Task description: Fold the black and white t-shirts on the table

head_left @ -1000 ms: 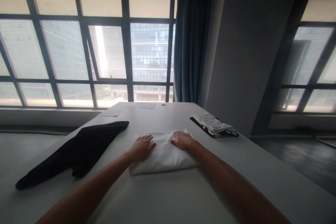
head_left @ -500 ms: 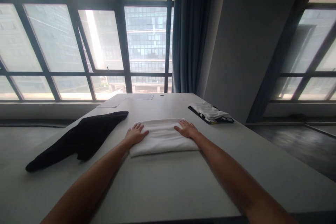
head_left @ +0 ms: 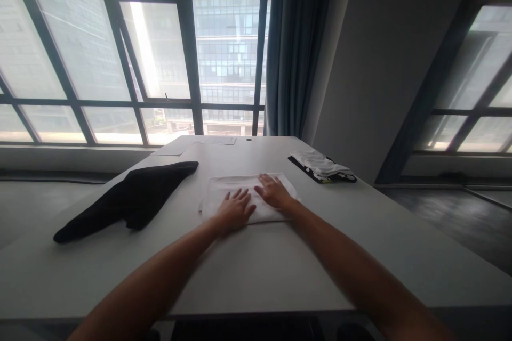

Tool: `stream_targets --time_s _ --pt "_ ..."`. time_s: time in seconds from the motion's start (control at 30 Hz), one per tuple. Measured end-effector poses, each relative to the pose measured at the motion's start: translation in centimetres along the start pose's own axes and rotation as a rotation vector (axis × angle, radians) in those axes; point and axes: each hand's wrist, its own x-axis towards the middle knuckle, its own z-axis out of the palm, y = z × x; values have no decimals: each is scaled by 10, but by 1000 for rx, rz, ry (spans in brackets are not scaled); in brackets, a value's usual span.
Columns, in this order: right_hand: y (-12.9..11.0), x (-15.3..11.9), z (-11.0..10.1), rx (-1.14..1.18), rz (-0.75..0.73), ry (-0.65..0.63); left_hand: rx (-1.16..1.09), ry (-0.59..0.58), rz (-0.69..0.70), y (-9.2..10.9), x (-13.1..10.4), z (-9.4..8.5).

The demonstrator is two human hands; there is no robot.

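Observation:
A folded white cloth garment (head_left: 218,189) lies flat on the white table (head_left: 256,272) in front of me; its exact kind does not show. My left hand (head_left: 235,209) rests on its near part, palm down with fingers spread. Just to the right and slightly farther away, my right hand (head_left: 275,191) lies on the same cloth, fingers stretched out. Neither hand grips the fabric. Part of the cloth is hidden beneath both hands.
On the left of the table lies a black garment (head_left: 136,192). A stack of folded white and black clothes (head_left: 322,165) sits at the right edge. Sheets of paper (head_left: 220,140) lie at the far end, before the windows and a dark curtain (head_left: 298,53).
My left hand has moved right and a little nearer me, from the cloth's left edge to its near middle. My right hand has shifted slightly left. The view has tilted downward a little.

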Motion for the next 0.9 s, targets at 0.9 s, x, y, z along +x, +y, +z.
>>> stream_targets --time_s 0.9 --pt "76 -14 -3 30 447 -74 15 -61 -497 -123 -7 3"
